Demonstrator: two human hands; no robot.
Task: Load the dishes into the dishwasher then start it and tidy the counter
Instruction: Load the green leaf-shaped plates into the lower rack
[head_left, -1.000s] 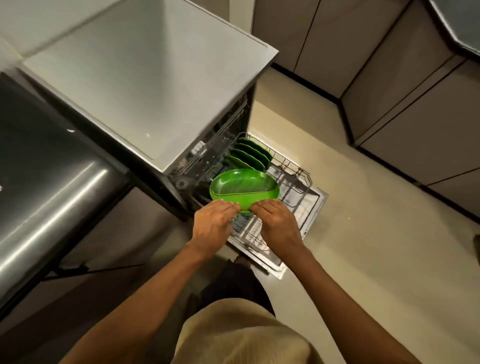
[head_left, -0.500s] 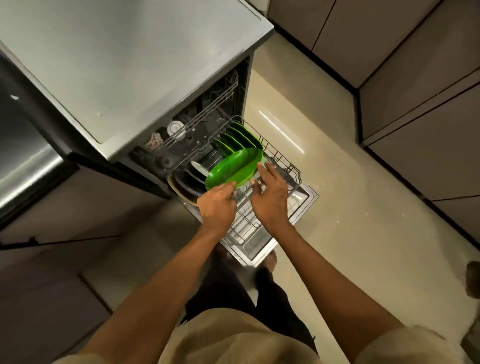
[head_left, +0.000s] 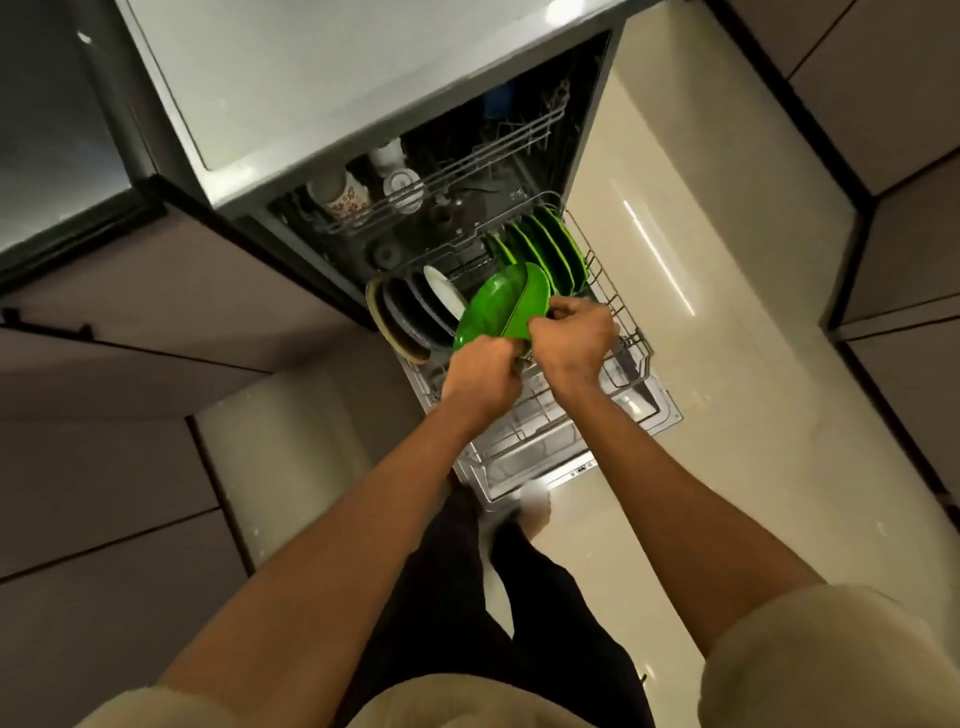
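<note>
Both hands, left hand (head_left: 480, 376) and right hand (head_left: 571, 338), have fingers curled round the near rim of a green plate (head_left: 498, 306). It's tilted over the lower rack (head_left: 631, 338), right beside the other green plates (head_left: 550, 249).

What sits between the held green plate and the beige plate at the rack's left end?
Head view: between the held green plate and the beige plate stand a white plate and dark plates, all upright in the lower rack.

A home kitchen: open dishwasher (head_left: 519, 312) under a counter (head_left: 337, 78), flat-fronted cabinets (head_left: 893, 93).
</note>
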